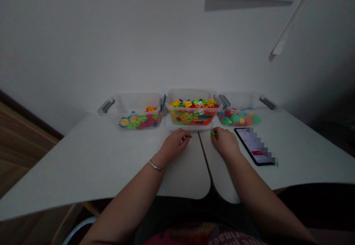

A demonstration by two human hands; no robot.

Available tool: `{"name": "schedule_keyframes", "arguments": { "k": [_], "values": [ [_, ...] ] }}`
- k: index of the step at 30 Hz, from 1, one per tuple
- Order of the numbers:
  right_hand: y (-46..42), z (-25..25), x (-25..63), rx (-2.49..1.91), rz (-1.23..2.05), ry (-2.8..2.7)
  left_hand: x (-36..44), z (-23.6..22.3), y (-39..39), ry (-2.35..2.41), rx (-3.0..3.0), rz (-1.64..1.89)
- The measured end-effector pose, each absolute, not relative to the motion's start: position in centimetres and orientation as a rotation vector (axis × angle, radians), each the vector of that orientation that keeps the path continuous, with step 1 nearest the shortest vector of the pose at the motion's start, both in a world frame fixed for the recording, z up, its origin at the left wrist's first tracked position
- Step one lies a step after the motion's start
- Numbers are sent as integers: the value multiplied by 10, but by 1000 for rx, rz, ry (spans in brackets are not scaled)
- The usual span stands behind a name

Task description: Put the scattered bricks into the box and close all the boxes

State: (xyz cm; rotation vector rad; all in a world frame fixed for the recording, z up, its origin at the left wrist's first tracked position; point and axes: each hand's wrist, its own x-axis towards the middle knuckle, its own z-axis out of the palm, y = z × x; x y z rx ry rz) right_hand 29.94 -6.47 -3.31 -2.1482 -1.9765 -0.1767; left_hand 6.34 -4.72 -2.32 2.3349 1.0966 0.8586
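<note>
My right hand (226, 141) pinches a small bright green plastic building piece (213, 133) just above the white table, in front of the gap between the middle and right bins. To its left, my left hand (175, 143) rests near the tabletop with fingers loosely curled, thumb and fingertips a little apart, and nothing visible in them. Directly beyond both hands stands a clear bin (191, 111) heaped with yellow, green, red, orange and blue plastic pieces. The bin sits on a whitish lid (177, 127).
A clear left bin (138, 102) holds round and flower-like pieces; a clear right bin (241, 102) holds colourful rounded ones. A phone (256, 147) lies right of my right hand. A dark seam (204, 152) divides the white table (111, 156). The wall (124, 45) rises behind.
</note>
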Motion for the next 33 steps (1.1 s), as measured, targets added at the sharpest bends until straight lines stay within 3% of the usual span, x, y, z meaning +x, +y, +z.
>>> {"name": "schedule_keyframes", "arguments": {
  "k": [17, 22, 33],
  "values": [
    [-65, -39, 299, -1934, -174, -2029, 64, -28, -44, 1076, 2349, 849],
    [-64, -38, 299, -1702, 2, -1771, 64, -26, -45, 1091, 2354, 838],
    [-44, 10, 298, -1197, -113, -1441, 62, -28, -45, 1086, 2347, 819]
  ]
}}
